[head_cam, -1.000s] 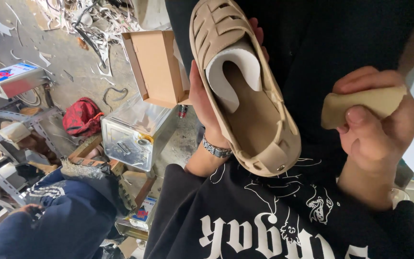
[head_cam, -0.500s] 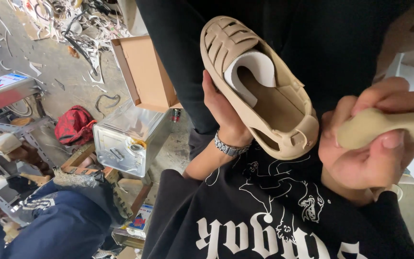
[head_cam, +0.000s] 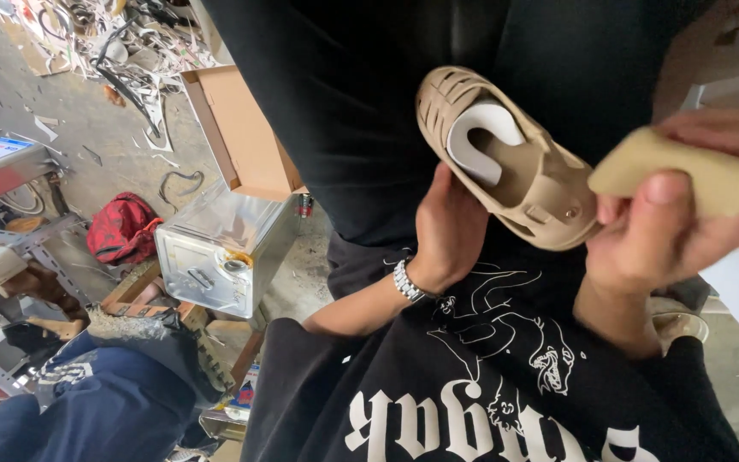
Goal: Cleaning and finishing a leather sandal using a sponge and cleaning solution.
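Left hand: cupped under beige sandal.
Right hand: pinching tan insole.
Risk: loose cupped hold; the sandal could tip off.

I see the left hand cupping a beige sandal from below, white insert inside; the right hand pinches a tan block just beside its heel.

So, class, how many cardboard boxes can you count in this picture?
1. The open brown box sits on the floor at upper left, behind the metal case and left of the sandal. More may be hidden among the clutter.
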